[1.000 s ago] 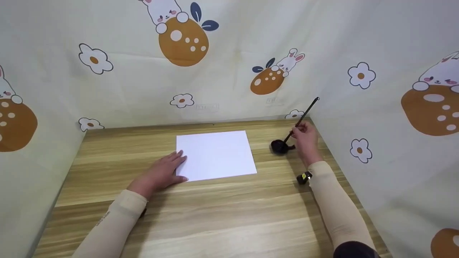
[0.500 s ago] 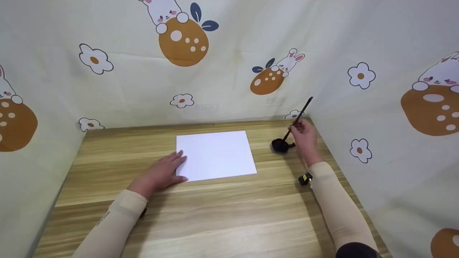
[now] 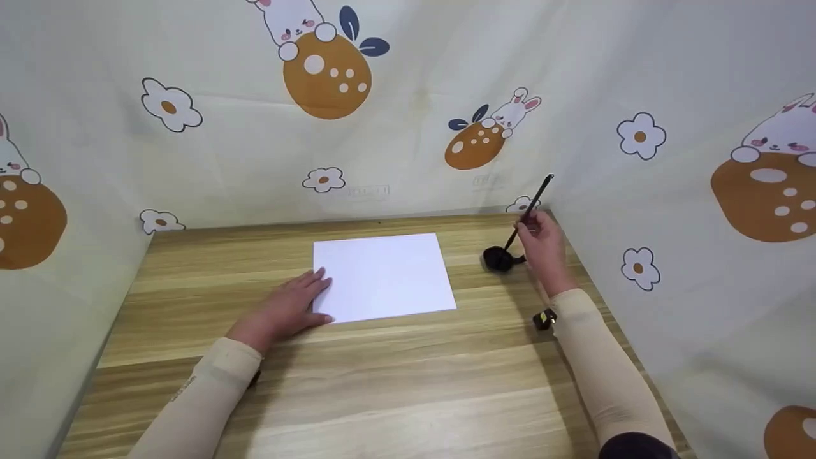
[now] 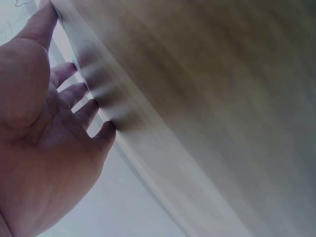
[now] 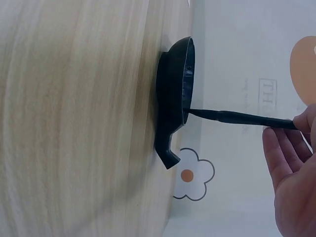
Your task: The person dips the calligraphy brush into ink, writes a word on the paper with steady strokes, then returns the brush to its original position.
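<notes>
A white sheet of paper (image 3: 386,277) lies on the wooden table. My left hand (image 3: 287,309) rests on its left edge with fingers spread; in the left wrist view the hand (image 4: 54,123) has its fingertips down on the surface. Between thumb and fingers, my right hand (image 3: 542,245) pinches a dark brush (image 3: 535,199), tilted with its top to the right. The brush's lower end is in a small black dish (image 3: 497,259) with a short spout or handle. In the right wrist view, the brush (image 5: 237,117) meets the near rim of the dish (image 5: 170,89).
The wooden table (image 3: 382,376) meets a pale curtain (image 3: 242,159) printed with rabbits and flowers at the back, and it hangs along both sides. A small black device (image 3: 544,319) sits at my right wrist.
The brush's top has swung to the left, and my right hand has shifted slightly left with it. My left hand and the paper have stayed put.
</notes>
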A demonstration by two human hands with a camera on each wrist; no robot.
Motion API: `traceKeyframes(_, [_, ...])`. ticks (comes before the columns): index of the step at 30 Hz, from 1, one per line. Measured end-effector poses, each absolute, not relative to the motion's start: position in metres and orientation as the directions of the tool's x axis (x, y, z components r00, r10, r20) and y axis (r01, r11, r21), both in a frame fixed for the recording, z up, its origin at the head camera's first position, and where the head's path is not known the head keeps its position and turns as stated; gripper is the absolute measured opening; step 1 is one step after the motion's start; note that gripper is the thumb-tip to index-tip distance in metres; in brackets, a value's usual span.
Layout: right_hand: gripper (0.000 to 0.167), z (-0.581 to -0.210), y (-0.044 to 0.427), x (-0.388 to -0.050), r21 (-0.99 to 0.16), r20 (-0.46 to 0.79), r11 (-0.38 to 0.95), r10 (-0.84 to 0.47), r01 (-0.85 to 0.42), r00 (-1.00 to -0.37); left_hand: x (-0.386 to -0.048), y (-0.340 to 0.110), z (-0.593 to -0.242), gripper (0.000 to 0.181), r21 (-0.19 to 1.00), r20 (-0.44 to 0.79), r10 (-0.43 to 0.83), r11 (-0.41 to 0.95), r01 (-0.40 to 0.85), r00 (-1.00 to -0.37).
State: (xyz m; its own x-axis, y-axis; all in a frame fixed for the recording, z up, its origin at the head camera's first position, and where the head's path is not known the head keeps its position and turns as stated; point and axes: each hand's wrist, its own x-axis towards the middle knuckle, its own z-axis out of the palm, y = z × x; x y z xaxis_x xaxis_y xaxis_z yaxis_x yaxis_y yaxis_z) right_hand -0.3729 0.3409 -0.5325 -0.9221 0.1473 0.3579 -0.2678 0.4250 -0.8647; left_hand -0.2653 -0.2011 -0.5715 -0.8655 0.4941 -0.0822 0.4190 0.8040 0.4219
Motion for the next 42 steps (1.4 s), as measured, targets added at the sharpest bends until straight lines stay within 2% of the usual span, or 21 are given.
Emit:
traceKeyframes(11, [0.015,-0.526,0.343,-0.371,-0.871,0.394,0.393,0.199,-0.296,-0.897,-0.266,-0.200,-0.571,0.085,0.428,-0.082,0.503,0.797,0.426,-0.860])
traceKeyframes(16, [0.010,-0.521,0.337,-0.366,-0.887,0.416,0.305,0.203,-0.346,-0.887,-0.265,-0.200,-0.569,0.086,0.428,-0.085,0.502,0.799,0.423,-0.861])
traceKeyframes(22, [0.014,-0.517,0.323,-0.362,-0.899,0.432,0.182,0.213,-0.399,-0.876,-0.266,-0.200,-0.569,0.085,0.413,-0.089,0.502,0.805,0.426,-0.861])
traceKeyframes(32, [0.009,-0.514,0.274,-0.354,-0.891,0.454,0.065,0.184,-0.450,-0.872,-0.266,-0.200,-0.572,0.086,0.411,-0.101,0.497,0.810,0.418,-0.862])
traceKeyframes(42, [0.005,-0.519,0.207,-0.345,-0.893,0.450,0.050,0.067,-0.448,-0.890,-0.266,-0.201,-0.572,0.086,0.404,-0.119,0.485,0.821,0.404,-0.866])
